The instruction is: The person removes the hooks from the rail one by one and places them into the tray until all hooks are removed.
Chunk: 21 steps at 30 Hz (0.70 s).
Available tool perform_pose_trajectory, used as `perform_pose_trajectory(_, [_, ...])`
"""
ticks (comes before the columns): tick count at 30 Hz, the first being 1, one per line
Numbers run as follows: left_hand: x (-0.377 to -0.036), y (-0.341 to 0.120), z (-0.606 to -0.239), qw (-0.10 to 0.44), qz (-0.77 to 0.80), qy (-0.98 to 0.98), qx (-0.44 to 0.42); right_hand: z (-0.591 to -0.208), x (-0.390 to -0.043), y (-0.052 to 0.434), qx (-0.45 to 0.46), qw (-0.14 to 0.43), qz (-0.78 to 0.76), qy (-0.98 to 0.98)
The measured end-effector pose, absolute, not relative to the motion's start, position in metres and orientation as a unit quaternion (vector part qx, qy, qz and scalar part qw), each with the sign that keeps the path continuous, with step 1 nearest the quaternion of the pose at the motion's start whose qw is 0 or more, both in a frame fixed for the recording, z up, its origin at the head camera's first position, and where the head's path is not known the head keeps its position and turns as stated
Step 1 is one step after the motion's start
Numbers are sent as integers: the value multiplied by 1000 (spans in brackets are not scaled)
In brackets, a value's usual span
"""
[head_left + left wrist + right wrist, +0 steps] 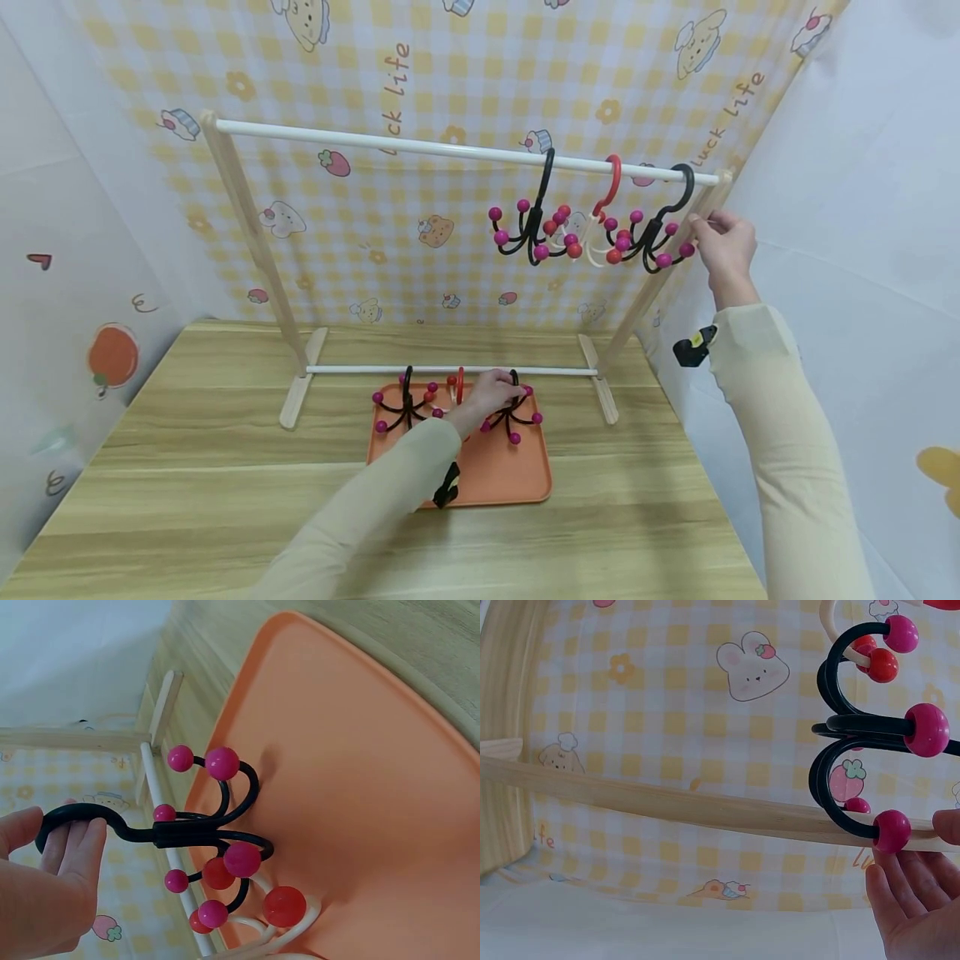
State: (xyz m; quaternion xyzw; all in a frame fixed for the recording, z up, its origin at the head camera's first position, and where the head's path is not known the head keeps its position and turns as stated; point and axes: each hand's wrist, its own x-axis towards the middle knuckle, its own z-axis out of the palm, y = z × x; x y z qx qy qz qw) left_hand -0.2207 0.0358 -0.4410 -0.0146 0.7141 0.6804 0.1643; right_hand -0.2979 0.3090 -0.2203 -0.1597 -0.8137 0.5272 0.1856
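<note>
My left hand (491,396) (52,885) is down on the orange tray (495,475) (375,787), its fingers curled round the loop of a black hook with pink balls (517,412) (217,832). Under that hook lies a white hook with red balls (285,907). A second black hook (407,404) lies at the tray's left. My right hand (723,246) (915,900) is up at the rack's right end, where its fingertips touch a pink ball of the rightmost hanging black hook (660,237) (855,735).
The white rod (450,150) of a wooden rack carries three hooks at its right end: black (538,221), red-topped (603,221) and black. The rack's feet and low bar (450,369) stand just behind the tray. Patterned cloth walls close in all round.
</note>
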Motion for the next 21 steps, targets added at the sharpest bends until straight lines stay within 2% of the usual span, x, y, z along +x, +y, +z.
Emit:
perform_pose_trajectory(3, [-220, 35, -443, 167, 687, 707, -13, -225, -306, 316, -163, 184, 526, -814])
perform_pose_trajectory(10, [-217, 31, -441, 149, 649, 746, 11, -256, -358, 367, -139, 187, 578, -782])
perform_pose_trajectory(13, [-215, 29, -435, 132, 610, 781, 22, -248, -345, 356, -147, 183, 559, -795])
perform_pose_trajectory(18, [-212, 21, -422, 116, 560, 819, 33, -224, -305, 318, -157, 175, 536, -811])
perform_pose_trajectory(21, [-213, 13, -413, 101, 544, 831, 61, -218, -295, 308, -159, 173, 539, -809])
